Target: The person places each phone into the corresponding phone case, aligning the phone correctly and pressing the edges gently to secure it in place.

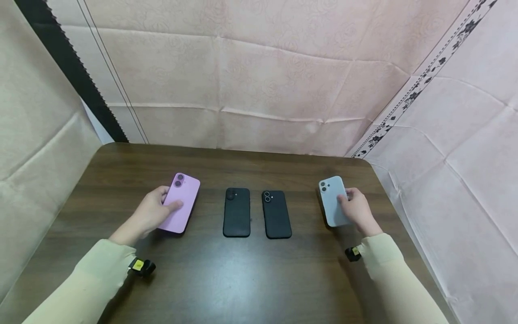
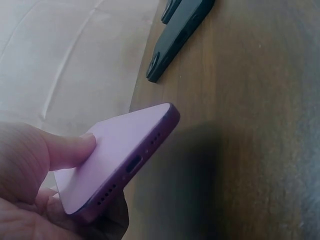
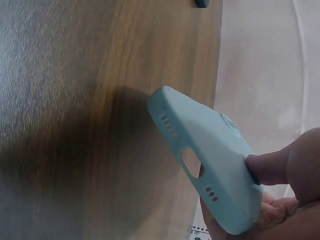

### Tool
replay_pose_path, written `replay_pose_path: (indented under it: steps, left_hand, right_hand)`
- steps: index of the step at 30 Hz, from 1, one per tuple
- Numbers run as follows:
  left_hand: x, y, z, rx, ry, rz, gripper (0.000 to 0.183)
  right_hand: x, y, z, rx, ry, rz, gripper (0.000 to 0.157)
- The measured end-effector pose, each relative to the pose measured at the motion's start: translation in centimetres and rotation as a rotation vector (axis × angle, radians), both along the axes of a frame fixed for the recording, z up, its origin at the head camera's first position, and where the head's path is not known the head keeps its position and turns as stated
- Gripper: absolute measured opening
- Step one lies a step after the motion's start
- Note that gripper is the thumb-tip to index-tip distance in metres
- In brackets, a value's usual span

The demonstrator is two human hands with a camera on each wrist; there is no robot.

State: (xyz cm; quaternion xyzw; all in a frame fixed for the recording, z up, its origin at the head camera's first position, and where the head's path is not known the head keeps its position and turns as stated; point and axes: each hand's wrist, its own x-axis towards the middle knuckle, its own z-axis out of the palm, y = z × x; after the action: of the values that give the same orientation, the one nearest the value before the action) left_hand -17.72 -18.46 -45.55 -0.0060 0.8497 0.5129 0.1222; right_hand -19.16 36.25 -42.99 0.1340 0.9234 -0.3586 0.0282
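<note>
At the left, my left hand (image 1: 153,209) grips a purple phone (image 1: 180,204) by its left edge, thumb across the back. The left wrist view shows its charging port end, with the phone (image 2: 120,155) tilted above the table. Over on the right, my right hand (image 1: 357,208) pinches a light blue phone case (image 1: 334,204) by its right side. The bottom cutouts of this case (image 3: 200,145) face the right wrist camera, and its port opening looks see-through. Between the hands lie two black phone-shaped pieces, a left one (image 1: 237,218) and a right one (image 1: 277,218); I cannot tell whether they are phones or cases.
Everything lies on or over a brown wooden table (image 1: 243,288) with rounded far corners. Pale cloth (image 1: 259,90) hangs behind the far edge, and more cloth (image 1: 465,148) hangs along the right. Both forearms reach in from the near side.
</note>
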Motion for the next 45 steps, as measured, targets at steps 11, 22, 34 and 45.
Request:
replay_pose_path:
  steps: [11,22,34,45]
  left_hand:
    - [0.2,0.5,0.1,0.015,-0.029,0.0,0.054]
    - [0.3,0.9,0.2,0.003,-0.039,-0.007,0.056]
    - [0.2,1.7,0.0,0.15,-0.096,0.001,0.056]
    - [0.4,2.9,0.0,0.286,-0.091,0.004,0.051]
  right_hand:
    - [-0.3,-1.5,0.0,-0.019,0.016,0.011,0.048]
    - [-0.6,-2.7,-0.1,-0.038,0.042,0.022,0.044]
    - [-1.1,-5.1,-0.1,-0.18,0.023,-0.002,0.045]
    - [-1.3,-7.2,0.0,-0.283,-0.043,0.019,0.045]
